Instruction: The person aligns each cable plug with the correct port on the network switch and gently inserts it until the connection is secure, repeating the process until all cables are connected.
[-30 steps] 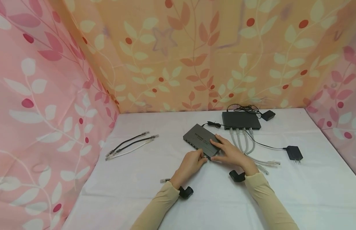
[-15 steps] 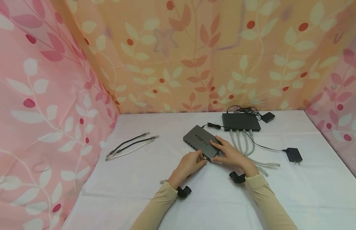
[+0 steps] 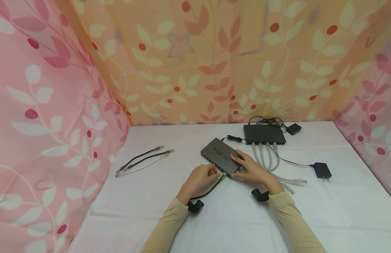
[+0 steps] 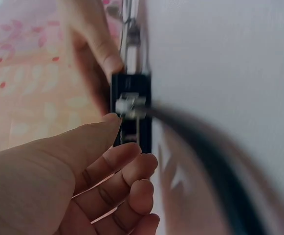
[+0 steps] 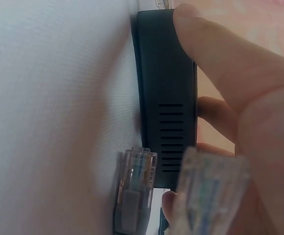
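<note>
A grey Netgear network switch (image 3: 219, 153) lies angled on the white table in the head view. My right hand (image 3: 253, 171) holds its right end, thumb at the front corner and fingers spread over the top; the vented side (image 5: 166, 73) shows in the right wrist view. A short black network cable (image 3: 208, 191) runs from a front port near that corner and passes behind my left wrist. Its clear plug (image 4: 125, 105) sits in the port. My left hand (image 3: 199, 179) is beside the plug, fingers loosely bent, holding nothing.
Two black cables (image 3: 141, 156) and a white cable (image 3: 144, 168) lie at the left. Behind stands a black switch (image 3: 264, 133) with several grey cables (image 3: 261, 156), whose loose plugs (image 5: 137, 181) lie near my right wrist. A black power adapter (image 3: 322, 170) lies right.
My left hand has let go of the cable's plug and drawn back left, revealing the black cable running from the port. My right hand stays on the switch.
</note>
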### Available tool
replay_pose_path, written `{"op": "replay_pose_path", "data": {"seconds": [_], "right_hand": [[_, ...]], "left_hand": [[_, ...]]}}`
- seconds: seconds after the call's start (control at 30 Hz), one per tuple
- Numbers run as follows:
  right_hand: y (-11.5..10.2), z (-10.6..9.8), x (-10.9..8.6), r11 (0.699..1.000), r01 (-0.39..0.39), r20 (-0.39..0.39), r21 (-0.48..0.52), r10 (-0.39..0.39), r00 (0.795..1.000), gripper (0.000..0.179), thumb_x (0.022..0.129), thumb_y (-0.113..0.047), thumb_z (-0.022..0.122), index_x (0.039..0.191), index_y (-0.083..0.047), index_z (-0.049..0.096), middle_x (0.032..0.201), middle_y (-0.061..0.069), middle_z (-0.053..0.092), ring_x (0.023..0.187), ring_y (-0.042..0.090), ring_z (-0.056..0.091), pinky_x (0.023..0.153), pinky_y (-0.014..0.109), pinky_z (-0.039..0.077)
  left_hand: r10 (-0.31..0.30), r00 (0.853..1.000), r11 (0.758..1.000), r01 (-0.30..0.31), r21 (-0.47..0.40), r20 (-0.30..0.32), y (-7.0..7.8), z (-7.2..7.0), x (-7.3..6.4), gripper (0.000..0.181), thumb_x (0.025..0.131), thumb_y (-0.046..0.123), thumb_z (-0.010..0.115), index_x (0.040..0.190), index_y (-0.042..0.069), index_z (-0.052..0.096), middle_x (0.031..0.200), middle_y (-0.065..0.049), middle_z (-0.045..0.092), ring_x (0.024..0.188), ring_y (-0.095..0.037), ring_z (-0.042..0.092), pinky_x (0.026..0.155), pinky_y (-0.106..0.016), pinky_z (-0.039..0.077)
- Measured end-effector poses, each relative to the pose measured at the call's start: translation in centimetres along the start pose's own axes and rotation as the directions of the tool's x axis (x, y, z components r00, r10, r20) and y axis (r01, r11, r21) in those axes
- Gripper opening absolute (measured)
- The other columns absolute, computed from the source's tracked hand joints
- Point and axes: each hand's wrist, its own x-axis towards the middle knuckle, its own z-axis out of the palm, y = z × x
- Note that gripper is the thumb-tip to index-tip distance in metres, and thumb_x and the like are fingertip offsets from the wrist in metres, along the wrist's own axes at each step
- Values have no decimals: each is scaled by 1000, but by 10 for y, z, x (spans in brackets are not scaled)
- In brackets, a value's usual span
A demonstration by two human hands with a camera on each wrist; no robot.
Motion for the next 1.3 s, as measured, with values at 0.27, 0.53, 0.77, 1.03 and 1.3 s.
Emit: {"op": "replay_pose_path", "data": {"seconds": [0.27,0.53,0.77,1.03,1.3], "right_hand": [[-1,2,1,1000,5,0,-23,-5,1000,81,77,-47,70,143,-13,37,152,20,17,138,39,19,101,59,30],[-1,3,1,1000,-1,9,-15,1,1000,81,78,-47,70,143,-13,36,152,19,16,138,39,17,101,59,30],[-1,3,1,1000,-8,10,-11,8,1000,81,78,-49,69,143,-14,36,153,18,16,138,38,17,102,59,29],[-1,3,-1,1000,-12,8,-1,12,1000,81,78,-47,70,143,-14,35,153,18,16,138,39,17,101,59,30],[1,3,-1,1000,-5,1,-1,5,1000,81,78,-48,69,143,-14,36,152,19,16,138,39,18,100,59,31]], "left_hand": [[-52,996,998,54,21,-74,-15,-31,1,18,88,35,63,90,17,64,68,9,61,58,-5,52,55,-23,42],[-149,963,985,164,52,-223,-50,-60,-7,18,88,32,63,92,15,65,72,3,61,57,-10,50,51,-25,40],[-250,905,956,287,62,-344,-82,-83,-20,18,88,27,64,93,10,67,83,-3,64,71,-17,57,59,-31,46],[-311,852,934,357,32,-421,-113,-94,-32,27,88,26,64,106,6,67,111,-15,62,106,-37,52,82,-50,46],[-334,836,914,400,66,-435,-128,-91,-39,35,88,25,64,115,3,62,110,-17,61,105,-40,52,85,-58,39]]}}
